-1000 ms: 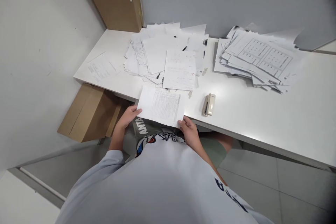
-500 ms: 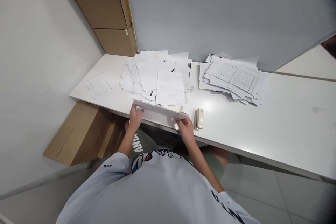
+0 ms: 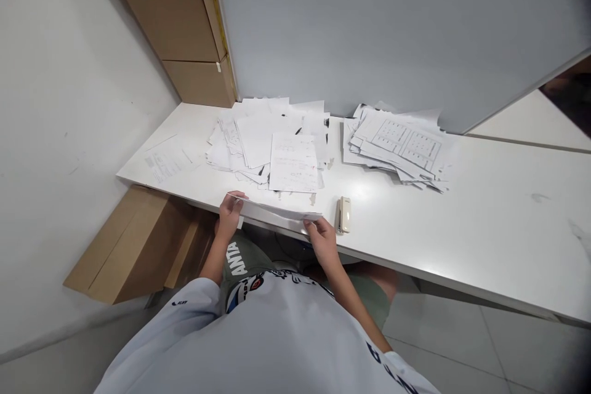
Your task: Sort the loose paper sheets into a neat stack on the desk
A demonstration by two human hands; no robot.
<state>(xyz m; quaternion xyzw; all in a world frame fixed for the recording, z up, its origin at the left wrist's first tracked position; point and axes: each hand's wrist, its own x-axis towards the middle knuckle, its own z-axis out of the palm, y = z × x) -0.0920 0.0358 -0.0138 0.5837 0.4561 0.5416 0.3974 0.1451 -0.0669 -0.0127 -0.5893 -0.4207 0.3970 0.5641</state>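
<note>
My left hand (image 3: 231, 215) and my right hand (image 3: 322, 240) hold a white printed sheet (image 3: 277, 209) by its two ends, just above the front edge of a white table (image 3: 415, 246). The sheet is tilted almost edge-on, so its print is hidden. A beige stapler (image 3: 344, 215) lies close to my right hand. Beyond the sheet spreads a loose heap of papers (image 3: 240, 148), topped by a handwritten page (image 3: 294, 163). Further right sits a stack of printed sheets (image 3: 397, 148) with grid tables.
A single loose sheet (image 3: 166, 159) lies at the table's left end beside a white wall (image 3: 69, 104). A grey partition (image 3: 392, 24) stands behind the table. Cardboard boxes are stacked at the back left (image 3: 175, 24), and another box (image 3: 138, 246) sits below the table's left end.
The sheet has tipped from nearly flat to almost edge-on, and my hands have dropped to the table's front edge. The view has tilted up, so the table and papers sit smaller and farther away.
</note>
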